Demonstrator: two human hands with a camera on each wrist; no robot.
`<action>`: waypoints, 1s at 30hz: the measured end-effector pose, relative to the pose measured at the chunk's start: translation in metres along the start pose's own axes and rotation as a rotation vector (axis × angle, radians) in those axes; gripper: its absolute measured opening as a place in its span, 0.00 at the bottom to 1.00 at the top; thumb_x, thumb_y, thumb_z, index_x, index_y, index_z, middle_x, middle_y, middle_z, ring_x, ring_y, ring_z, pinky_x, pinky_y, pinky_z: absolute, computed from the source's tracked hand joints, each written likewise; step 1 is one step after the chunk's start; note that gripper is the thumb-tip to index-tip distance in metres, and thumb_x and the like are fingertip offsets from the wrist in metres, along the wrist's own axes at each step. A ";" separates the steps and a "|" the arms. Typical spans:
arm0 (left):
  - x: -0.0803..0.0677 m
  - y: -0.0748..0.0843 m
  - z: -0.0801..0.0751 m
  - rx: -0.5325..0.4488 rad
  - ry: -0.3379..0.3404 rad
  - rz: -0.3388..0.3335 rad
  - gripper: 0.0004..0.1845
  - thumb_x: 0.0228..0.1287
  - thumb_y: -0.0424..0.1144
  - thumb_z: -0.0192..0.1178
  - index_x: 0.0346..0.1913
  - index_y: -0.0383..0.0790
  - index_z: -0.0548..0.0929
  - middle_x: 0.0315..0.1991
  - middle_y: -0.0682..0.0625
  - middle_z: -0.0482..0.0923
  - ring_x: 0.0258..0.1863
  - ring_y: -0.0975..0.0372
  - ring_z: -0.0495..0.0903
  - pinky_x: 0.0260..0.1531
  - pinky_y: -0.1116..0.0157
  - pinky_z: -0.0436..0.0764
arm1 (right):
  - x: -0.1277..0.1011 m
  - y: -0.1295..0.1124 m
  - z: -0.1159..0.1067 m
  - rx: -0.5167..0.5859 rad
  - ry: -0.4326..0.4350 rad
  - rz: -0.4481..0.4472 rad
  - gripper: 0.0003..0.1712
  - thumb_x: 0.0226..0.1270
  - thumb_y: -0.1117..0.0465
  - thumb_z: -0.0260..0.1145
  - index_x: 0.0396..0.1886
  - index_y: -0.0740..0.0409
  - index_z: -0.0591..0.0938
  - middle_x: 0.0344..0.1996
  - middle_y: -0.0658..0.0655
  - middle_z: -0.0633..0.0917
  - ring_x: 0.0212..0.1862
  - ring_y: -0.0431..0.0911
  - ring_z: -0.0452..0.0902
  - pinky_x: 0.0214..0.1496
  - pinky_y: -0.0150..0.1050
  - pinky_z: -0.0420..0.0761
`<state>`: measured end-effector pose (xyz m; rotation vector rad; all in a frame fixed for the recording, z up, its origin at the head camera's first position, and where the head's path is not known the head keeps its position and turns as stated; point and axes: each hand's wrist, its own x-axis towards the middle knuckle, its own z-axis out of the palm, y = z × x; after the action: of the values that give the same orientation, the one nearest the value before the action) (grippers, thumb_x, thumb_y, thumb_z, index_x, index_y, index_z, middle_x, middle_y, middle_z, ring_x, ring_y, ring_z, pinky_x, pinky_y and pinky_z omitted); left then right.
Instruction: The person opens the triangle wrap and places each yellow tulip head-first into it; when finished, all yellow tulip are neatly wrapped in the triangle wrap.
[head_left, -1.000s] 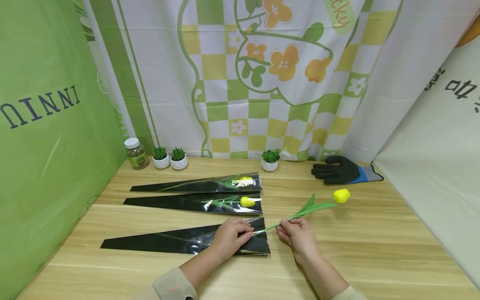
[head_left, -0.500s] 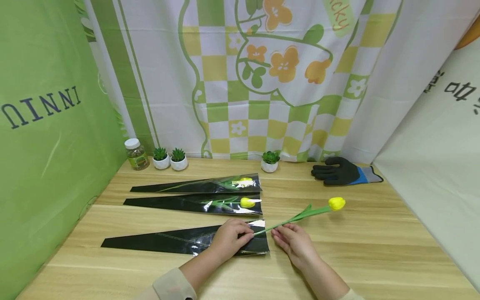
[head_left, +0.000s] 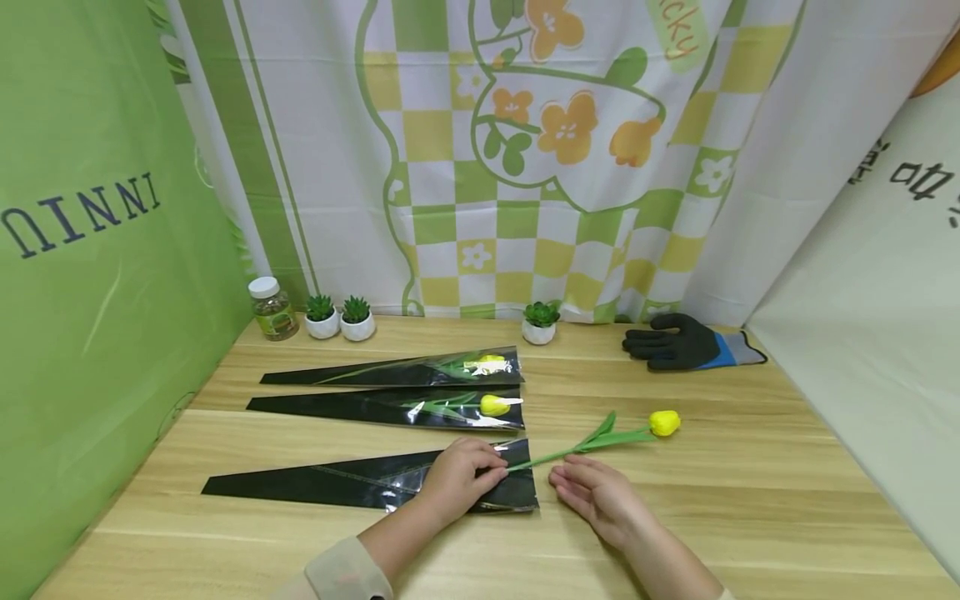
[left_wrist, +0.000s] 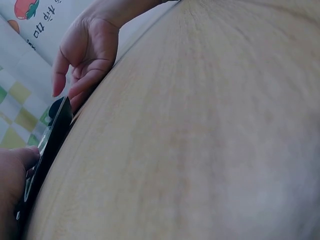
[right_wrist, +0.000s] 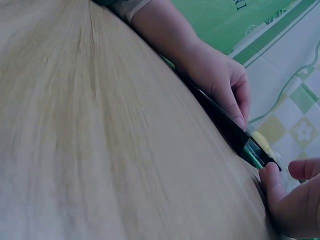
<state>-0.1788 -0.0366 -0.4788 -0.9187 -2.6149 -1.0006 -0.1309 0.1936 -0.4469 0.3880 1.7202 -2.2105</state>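
A yellow tulip with green leaves points right, its stem running to my left fingertips over a black flower sleeve with a clear front. My left hand lies over the sleeve's wide end, thumb and forefinger pinching at the stem's end. How far the stem reaches inside is hidden under the fingers. My right hand is just below the stem, apart from it, its fingers loosely bent with nothing between them. In the right wrist view the left hand bends over the dark sleeve.
Farther back lie two sleeves, a near one and a far one, each with a yellow tulip inside. Along the back stand a lidded jar, small potted succulents and a black work glove on the wooden table.
The tulip's head has come down and slightly left. My right hand has let go of the stem and drawn down, away from it. My left hand has stayed in place.
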 end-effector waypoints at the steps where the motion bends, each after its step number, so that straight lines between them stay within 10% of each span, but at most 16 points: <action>1: 0.000 0.000 0.000 -0.002 0.000 0.000 0.06 0.62 0.40 0.67 0.36 0.44 0.91 0.39 0.54 0.87 0.44 0.61 0.82 0.52 0.64 0.81 | -0.001 -0.001 -0.002 -0.023 -0.016 0.003 0.35 0.74 0.65 0.55 0.71 0.78 0.53 0.42 0.54 0.86 0.45 0.39 0.84 0.53 0.33 0.84; 6: 0.000 0.002 -0.001 -0.014 0.006 -0.003 0.05 0.62 0.40 0.67 0.36 0.44 0.91 0.39 0.53 0.87 0.44 0.61 0.83 0.52 0.64 0.81 | -0.003 -0.015 -0.012 -0.246 -0.016 -0.071 0.32 0.72 0.63 0.59 0.68 0.76 0.62 0.43 0.55 0.85 0.43 0.41 0.83 0.48 0.33 0.85; 15: 0.000 0.001 -0.001 -0.014 0.004 -0.011 0.06 0.62 0.40 0.67 0.36 0.43 0.91 0.40 0.53 0.87 0.45 0.60 0.83 0.52 0.63 0.81 | 0.010 -0.048 -0.044 -1.151 0.135 -0.523 0.15 0.66 0.65 0.66 0.52 0.63 0.83 0.49 0.62 0.85 0.52 0.57 0.81 0.53 0.52 0.83; 30: 0.000 -0.002 0.000 -0.022 0.004 -0.008 0.06 0.63 0.40 0.67 0.37 0.44 0.91 0.41 0.53 0.87 0.45 0.60 0.83 0.53 0.63 0.81 | 0.049 -0.073 -0.068 -1.386 -0.153 -0.455 0.19 0.60 0.60 0.72 0.50 0.61 0.84 0.50 0.61 0.86 0.57 0.61 0.78 0.60 0.59 0.76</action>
<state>-0.1802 -0.0377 -0.4795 -0.9108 -2.6114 -1.0343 -0.2032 0.2723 -0.4184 -0.5276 2.8416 -0.7034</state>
